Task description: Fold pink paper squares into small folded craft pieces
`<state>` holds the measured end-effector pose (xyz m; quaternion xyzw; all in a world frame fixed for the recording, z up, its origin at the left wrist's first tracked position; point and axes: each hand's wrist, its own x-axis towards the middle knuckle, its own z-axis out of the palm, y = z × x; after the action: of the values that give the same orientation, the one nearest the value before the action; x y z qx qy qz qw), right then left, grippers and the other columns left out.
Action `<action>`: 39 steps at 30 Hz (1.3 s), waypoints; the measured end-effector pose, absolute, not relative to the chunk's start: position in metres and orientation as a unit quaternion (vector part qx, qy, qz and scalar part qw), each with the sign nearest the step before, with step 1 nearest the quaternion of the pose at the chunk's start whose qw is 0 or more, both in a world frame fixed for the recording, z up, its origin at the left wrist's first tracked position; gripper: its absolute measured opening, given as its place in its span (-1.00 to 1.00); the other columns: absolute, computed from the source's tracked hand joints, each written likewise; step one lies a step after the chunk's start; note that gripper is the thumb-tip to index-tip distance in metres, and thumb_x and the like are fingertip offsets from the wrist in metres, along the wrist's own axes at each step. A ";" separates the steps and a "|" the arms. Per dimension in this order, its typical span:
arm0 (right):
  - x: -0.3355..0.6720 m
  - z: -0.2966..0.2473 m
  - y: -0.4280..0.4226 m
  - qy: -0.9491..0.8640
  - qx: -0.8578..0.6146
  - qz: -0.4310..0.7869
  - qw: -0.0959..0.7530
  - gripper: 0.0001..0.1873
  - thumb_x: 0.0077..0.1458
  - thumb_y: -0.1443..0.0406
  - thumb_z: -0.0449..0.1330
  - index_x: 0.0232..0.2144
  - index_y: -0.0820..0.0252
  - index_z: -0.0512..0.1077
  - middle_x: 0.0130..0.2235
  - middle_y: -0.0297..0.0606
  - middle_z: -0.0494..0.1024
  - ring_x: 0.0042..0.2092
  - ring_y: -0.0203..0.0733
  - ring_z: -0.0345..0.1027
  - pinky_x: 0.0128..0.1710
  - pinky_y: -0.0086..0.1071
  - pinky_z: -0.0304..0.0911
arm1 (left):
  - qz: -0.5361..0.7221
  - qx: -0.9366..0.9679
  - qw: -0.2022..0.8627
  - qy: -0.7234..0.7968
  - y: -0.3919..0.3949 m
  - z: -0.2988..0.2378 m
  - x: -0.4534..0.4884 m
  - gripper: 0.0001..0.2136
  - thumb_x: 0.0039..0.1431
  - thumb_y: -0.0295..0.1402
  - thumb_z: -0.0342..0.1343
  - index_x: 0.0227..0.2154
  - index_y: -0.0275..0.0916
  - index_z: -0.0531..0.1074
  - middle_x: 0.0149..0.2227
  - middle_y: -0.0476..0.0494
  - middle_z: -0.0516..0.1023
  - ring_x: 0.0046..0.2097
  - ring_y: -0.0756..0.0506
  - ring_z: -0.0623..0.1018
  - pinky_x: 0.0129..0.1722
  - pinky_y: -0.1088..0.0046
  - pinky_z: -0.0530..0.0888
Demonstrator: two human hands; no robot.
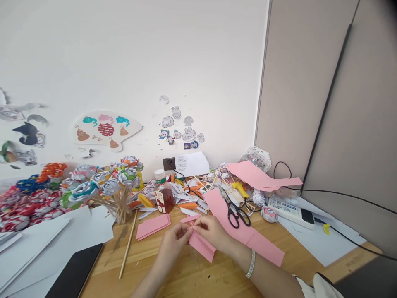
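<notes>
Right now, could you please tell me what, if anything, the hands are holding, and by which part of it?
The left hand and right hand pinch a folded pink paper toward its far end; the exact spot is partly hidden.

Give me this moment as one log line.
left hand: pinching pink paper | right hand: pinching same paper | scissors: partly over pink strip | paper stack: on table

White wall (201, 54), grey partition (304, 91), wooden table (182, 283)
</notes>
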<state>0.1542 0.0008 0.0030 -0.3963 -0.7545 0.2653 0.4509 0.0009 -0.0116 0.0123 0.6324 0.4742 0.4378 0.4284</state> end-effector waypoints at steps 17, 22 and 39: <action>0.154 0.004 0.000 -0.759 -0.391 0.260 0.451 -0.87 -0.05 0.35 0.10 -0.59 0.22 0.37 -0.55 -0.38 0.39 -0.47 -0.33 0.22 -0.48 -0.50 0.13 | 0.379 0.754 0.267 0.464 -0.022 0.024 0.001 -0.69 0.08 -0.19 -0.11 -0.62 -0.24 0.34 -0.63 0.01 0.33 -0.52 -0.03 0.31 -0.51 0.53 0.20; 0.155 0.008 0.001 -0.715 -0.399 0.314 0.481 -0.88 -0.11 0.31 0.17 -0.60 0.26 0.38 -0.58 -0.39 0.35 -0.51 -0.36 0.17 -0.53 -0.51 0.10 | 0.397 0.723 0.290 0.486 -0.020 0.021 0.003 -0.69 0.04 -0.17 -0.08 -0.69 -0.23 0.27 -0.68 0.04 0.30 -0.56 -0.01 0.30 -0.53 0.54 0.19; 0.158 0.012 -0.001 -0.740 -0.384 0.286 0.472 -0.87 -0.06 0.38 0.09 -0.59 0.25 0.38 -0.56 -0.38 0.38 -0.49 -0.36 0.19 -0.49 -0.51 0.11 | 0.425 0.670 0.403 0.456 -0.016 0.016 0.001 -0.62 -0.06 -0.02 -0.03 -0.67 -0.27 0.30 -0.70 0.06 0.28 -0.60 0.01 0.32 -0.59 0.54 0.25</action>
<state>0.1579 -0.0008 0.0120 -0.3842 -0.7402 0.2865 0.4715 0.0015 -0.0158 0.0164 0.6699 0.4562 0.4251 0.4031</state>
